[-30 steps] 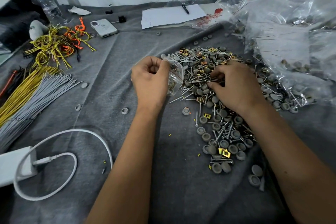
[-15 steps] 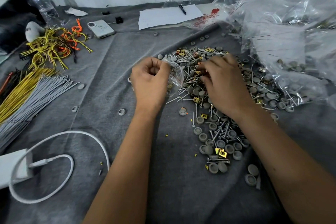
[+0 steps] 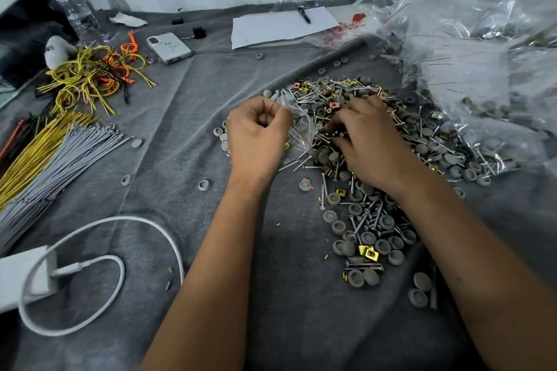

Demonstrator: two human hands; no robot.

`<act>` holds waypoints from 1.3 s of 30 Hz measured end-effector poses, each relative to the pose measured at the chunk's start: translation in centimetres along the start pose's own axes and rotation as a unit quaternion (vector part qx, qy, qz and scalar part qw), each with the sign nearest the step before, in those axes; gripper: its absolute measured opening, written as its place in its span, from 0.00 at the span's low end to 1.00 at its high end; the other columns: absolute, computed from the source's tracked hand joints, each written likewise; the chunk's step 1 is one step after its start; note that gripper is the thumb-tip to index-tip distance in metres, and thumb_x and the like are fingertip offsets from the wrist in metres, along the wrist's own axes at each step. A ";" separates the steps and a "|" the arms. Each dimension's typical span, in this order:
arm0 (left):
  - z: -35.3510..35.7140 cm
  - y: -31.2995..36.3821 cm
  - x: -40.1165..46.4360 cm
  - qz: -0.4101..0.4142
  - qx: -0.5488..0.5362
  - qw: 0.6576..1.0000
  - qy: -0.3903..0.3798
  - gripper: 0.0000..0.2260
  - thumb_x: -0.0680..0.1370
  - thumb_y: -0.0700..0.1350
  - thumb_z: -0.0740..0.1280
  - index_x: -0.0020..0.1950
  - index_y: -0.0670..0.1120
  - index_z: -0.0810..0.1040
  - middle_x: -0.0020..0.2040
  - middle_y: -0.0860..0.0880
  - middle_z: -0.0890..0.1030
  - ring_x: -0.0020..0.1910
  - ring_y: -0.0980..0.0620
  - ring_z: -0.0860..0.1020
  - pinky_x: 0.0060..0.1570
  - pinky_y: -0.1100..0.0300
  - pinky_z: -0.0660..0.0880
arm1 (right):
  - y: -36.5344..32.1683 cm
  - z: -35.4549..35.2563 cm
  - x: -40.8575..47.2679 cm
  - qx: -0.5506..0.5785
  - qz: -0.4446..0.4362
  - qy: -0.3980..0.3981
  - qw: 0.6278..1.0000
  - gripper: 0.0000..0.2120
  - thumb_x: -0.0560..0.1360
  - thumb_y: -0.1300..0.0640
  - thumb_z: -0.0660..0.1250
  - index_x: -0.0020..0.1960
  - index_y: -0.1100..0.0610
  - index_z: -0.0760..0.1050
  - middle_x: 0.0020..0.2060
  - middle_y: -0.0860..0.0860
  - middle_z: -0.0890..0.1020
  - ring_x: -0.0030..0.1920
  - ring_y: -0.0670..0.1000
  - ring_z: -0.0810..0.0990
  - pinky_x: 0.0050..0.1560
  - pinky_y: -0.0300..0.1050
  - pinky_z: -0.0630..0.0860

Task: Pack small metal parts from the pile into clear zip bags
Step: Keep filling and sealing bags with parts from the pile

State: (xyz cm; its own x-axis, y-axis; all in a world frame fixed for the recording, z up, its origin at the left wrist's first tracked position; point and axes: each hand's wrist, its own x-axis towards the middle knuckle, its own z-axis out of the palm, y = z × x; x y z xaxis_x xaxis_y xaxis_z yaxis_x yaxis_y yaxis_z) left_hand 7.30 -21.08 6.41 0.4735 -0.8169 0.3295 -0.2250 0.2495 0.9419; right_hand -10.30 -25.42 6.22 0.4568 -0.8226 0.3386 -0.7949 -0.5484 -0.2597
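Both hands [image 3: 257, 135] at pile [image 3: 388, 159] edge

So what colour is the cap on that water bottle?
Blue. The water bottle stands at the far left; the head view shows it.

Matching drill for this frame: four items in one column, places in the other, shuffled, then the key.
Things:
1. white smartphone
2. black pen
3. small clear zip bag
4. white charging cable

Places:
A. pinched in the left hand
B. looped on the grey cloth, near left
C. on the white paper sheet
D. face down beside the orange and yellow wire loops

Pairs: 1-D, 2-C, 3-A, 4-B
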 end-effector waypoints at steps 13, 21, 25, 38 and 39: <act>0.2 -0.2 -0.2 -0.001 -0.001 1.000 -0.026 0.09 0.75 0.38 0.70 0.34 0.43 0.76 0.25 0.55 0.70 0.25 0.57 0.65 0.28 0.64 0.63 | -0.6 -1.4 -0.8 0.220 0.002 0.156 0.963 0.06 0.76 0.62 0.74 0.53 0.60 0.84 0.46 0.50 0.86 0.44 0.43 0.82 0.51 0.33 0.78; 0.5 0.2 -0.6 0.030 0.045 0.994 -0.090 0.15 0.75 0.36 0.71 0.31 0.49 0.73 0.24 0.56 0.69 0.26 0.55 0.66 0.29 0.60 0.64 | -1.9 -1.2 -1.0 0.195 -0.104 0.148 0.964 0.06 0.70 0.64 0.79 0.45 0.60 0.83 0.41 0.50 0.85 0.41 0.46 0.81 0.46 0.34 0.76; 0.6 0.2 -0.6 0.028 0.038 0.995 -0.092 0.13 0.75 0.36 0.70 0.33 0.47 0.74 0.24 0.57 0.69 0.26 0.55 0.65 0.29 0.61 0.62 | -1.9 -1.0 -1.2 0.194 -0.107 0.123 0.967 0.07 0.71 0.65 0.78 0.48 0.59 0.86 0.43 0.51 0.87 0.42 0.46 0.82 0.48 0.38 0.78; 0.0 0.6 -0.1 0.000 -0.014 0.998 0.069 0.14 0.74 0.37 0.69 0.30 0.49 0.72 0.25 0.58 0.69 0.26 0.59 0.64 0.28 0.66 0.63 | 0.1 -0.3 -0.7 0.085 0.010 0.092 0.992 0.08 0.76 0.60 0.74 0.55 0.57 0.85 0.53 0.53 0.84 0.60 0.56 0.76 0.61 0.45 0.70; 0.0 0.7 -0.1 -0.002 -0.019 0.997 0.071 0.15 0.74 0.37 0.69 0.30 0.50 0.72 0.25 0.58 0.69 0.26 0.59 0.64 0.28 0.66 0.63 | 0.1 -0.1 -0.6 0.071 0.004 0.080 0.994 0.09 0.77 0.60 0.74 0.56 0.56 0.85 0.55 0.54 0.83 0.61 0.57 0.75 0.63 0.47 0.70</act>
State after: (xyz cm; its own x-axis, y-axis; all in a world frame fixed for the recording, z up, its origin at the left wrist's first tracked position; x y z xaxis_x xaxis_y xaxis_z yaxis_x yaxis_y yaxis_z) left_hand 7.09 -20.80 6.99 0.5914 -0.7365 0.3282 -0.1904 0.2679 0.9444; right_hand -10.71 -24.92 6.06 0.3717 -0.7994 0.4721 -0.7289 -0.5662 -0.3848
